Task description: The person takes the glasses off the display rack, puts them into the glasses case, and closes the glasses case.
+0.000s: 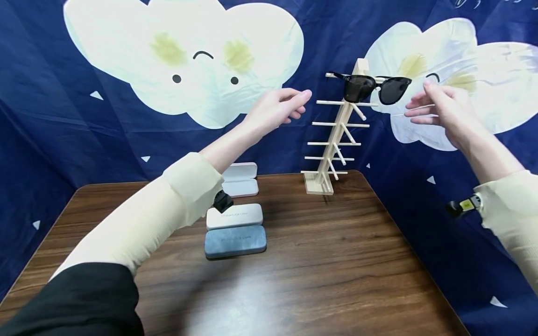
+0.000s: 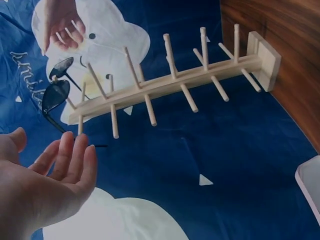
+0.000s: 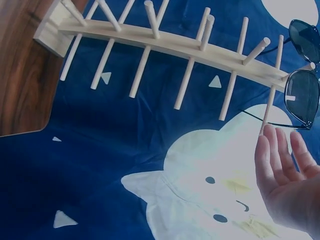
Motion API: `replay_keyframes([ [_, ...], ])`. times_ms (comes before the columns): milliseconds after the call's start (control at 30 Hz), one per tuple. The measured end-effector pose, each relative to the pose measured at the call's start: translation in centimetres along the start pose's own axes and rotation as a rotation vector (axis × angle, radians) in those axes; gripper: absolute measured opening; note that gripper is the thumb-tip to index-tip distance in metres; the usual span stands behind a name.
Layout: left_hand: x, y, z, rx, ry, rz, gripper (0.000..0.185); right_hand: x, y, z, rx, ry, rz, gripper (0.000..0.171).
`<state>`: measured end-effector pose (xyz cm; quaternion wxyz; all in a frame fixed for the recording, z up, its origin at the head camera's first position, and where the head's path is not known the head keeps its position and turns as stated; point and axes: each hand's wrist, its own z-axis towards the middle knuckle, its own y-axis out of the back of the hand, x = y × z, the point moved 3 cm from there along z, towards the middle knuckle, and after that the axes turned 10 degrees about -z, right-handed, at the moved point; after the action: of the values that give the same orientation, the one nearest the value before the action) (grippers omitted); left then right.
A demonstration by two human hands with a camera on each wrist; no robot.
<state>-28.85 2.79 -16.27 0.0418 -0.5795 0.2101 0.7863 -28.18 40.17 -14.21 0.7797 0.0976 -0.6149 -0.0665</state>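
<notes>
Black sunglasses with dark lenses rest on the top pegs of a wooden peg rack, lenses facing out. My left hand hovers left of the rack, apart from it, fingers loosely bent and holding nothing. To the right of the sunglasses my right hand is raised with relaxed, spread fingers and nothing in them. In the right wrist view that hand's fingertips lie close to one temple of the sunglasses; the head view shows a gap there. The left wrist view shows the sunglasses beyond the left fingertips.
On the wooden table lie a blue glasses case, a white closed case and an opened case behind them. The rack's base stands at the back right edge. A blue cloth with clouds hangs behind.
</notes>
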Motion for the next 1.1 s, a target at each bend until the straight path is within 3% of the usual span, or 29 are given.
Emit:
replay_keyframes([
  [200,-0.8,-1.2,1.5,-0.017,0.015,-0.051,0.046,0.7,0.2,1.1,-0.049,-0.087,0.018,0.032],
  [433,-1.5,-2.5,3.1,-0.026,0.104,-0.145,0.045,1.3,0.0,1.9,-0.035,-0.197,0.057,0.033],
  [767,-2.6,-4.0,4.1,-0.041,0.147,-0.234,0.042,1.8,-0.1,2.2,-0.039,-0.318,0.118,0.035],
  [1100,-4.1,-5.5,4.9,-0.063,0.183,-0.199,0.042,2.2,-0.1,2.3,-0.052,-0.36,0.114,0.025],
])
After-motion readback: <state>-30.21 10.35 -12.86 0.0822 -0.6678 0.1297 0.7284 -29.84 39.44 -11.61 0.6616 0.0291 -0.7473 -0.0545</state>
